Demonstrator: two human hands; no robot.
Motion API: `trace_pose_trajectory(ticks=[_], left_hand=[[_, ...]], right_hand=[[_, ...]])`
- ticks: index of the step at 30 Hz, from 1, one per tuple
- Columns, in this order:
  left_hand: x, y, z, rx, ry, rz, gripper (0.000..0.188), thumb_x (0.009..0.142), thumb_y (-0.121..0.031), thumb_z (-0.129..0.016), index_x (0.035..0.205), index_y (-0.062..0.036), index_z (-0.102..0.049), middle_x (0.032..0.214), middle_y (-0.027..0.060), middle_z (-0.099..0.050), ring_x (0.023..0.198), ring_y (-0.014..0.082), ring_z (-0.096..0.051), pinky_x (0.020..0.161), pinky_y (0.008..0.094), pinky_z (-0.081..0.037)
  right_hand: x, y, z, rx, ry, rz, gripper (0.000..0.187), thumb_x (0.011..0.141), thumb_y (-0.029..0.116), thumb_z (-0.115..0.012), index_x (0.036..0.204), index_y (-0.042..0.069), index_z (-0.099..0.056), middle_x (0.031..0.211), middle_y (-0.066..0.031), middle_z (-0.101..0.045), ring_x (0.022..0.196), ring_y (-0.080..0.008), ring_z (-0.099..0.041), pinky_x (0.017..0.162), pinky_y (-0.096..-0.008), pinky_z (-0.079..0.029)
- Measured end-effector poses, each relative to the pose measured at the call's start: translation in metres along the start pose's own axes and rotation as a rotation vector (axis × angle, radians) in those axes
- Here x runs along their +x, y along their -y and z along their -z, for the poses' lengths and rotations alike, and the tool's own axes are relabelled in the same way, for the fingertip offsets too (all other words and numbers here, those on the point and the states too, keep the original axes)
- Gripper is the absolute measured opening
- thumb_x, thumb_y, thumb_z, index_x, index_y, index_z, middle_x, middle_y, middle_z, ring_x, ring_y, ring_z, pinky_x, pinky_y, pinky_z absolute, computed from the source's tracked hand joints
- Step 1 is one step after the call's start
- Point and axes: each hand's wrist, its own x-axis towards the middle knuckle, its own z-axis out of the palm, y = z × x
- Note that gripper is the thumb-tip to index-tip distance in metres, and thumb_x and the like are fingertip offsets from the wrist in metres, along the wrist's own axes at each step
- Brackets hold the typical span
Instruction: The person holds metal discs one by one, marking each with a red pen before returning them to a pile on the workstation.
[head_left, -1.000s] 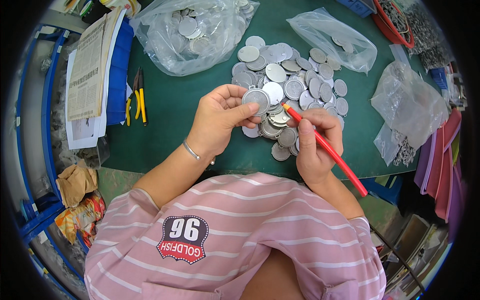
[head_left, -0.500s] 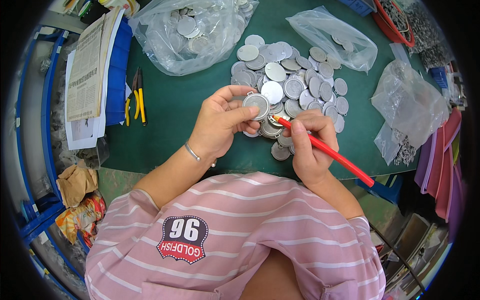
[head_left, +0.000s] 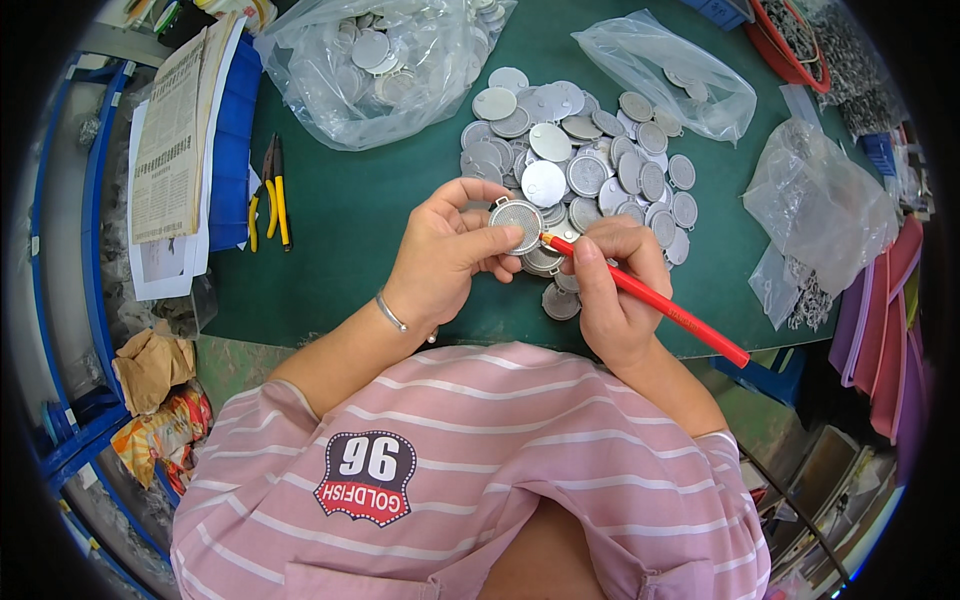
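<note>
Between thumb and fingers, my left hand (head_left: 450, 245) holds a round grey metal disc (head_left: 515, 222) with a raised rim and small loops at its edge. My right hand (head_left: 622, 290) grips a red pencil-like tool (head_left: 665, 308) with a pointed front end. Its tip meets or nearly meets the disc's right edge; exact contact is too small to tell. Just beyond both hands lies a loose pile of similar metal discs (head_left: 586, 176), some smooth and some textured. The tool's rear end points to the lower right.
A clear plastic bag of discs (head_left: 372, 90) lies at the far left, another bag (head_left: 670, 75) at the far right. Pliers with yellow handles (head_left: 270, 195) rest beside a blue bin (head_left: 232, 140) topped with newspaper (head_left: 175, 135). A red basket (head_left: 790, 45) holds small metal parts.
The held disc has shifted slightly downward and turned a little. The red tool's tip has moved slightly left and down along with it. Both hands keep their hold.
</note>
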Motion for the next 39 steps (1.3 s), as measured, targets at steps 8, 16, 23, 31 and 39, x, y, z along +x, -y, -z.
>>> trace_pose_trajectory(ticks=[8,16,23,31,39], left_hand=[[0.0010,-0.0023,-0.0011,-0.050,-0.041,-0.017,0.032,0.076,-0.001,-0.062,0.103,-0.0009,-0.046,0.080,0.0134,-0.061,0.056,0.0148,-0.058,0.049,0.0242,-0.048],[-0.0008,0.0004,-0.0013,-0.016,-0.040,-0.020,0.031,0.077,-0.001,-0.062,0.103,-0.0007,-0.045,0.080,0.0131,-0.061,0.058,0.0147,-0.058,0.049,0.0238,-0.048],[-0.0011,0.0007,-0.0006,0.014,-0.047,-0.033,0.031,0.077,-0.001,-0.063,0.103,-0.0010,-0.045,0.079,0.0126,-0.062,0.056,0.0141,-0.059,0.047,0.0228,-0.047],[-0.0018,0.0017,-0.0009,0.012,-0.064,-0.034,0.030,0.076,-0.001,-0.063,0.099,-0.0016,-0.045,0.079,0.0124,-0.062,0.055,0.0139,-0.058,0.045,0.0224,-0.046],[-0.0010,0.0020,-0.0020,-0.002,-0.067,-0.037,0.033,0.075,0.000,-0.065,0.099,0.0016,-0.044,0.075,0.0122,-0.061,0.054,0.0134,-0.058,0.044,0.0214,-0.046]], right_hand=[[-0.0070,-0.0038,0.0034,-0.014,-0.008,-0.059,0.011,0.077,-0.003,-0.058,0.073,0.001,-0.049,0.067,-0.0082,-0.054,0.060,-0.0183,-0.049,0.057,-0.0279,-0.038],[-0.0037,0.0029,0.0001,0.063,0.002,0.016,0.011,0.077,-0.004,-0.058,0.075,0.003,-0.050,0.067,-0.0066,-0.058,0.063,-0.0180,-0.051,0.060,-0.0281,-0.040],[-0.0030,0.0020,-0.0025,0.046,0.008,0.041,0.011,0.077,-0.004,-0.058,0.075,0.003,-0.050,0.066,-0.0061,-0.058,0.064,-0.0185,-0.051,0.061,-0.0286,-0.040],[-0.0030,0.0022,-0.0035,0.028,0.015,0.029,0.011,0.076,-0.004,-0.059,0.074,0.003,-0.051,0.068,-0.0064,-0.058,0.063,-0.0188,-0.051,0.061,-0.0291,-0.040],[-0.0041,0.0011,-0.0010,0.076,0.049,0.045,0.010,0.077,-0.004,-0.059,0.075,0.002,-0.051,0.070,-0.0072,-0.056,0.063,-0.0187,-0.051,0.060,-0.0288,-0.040]])
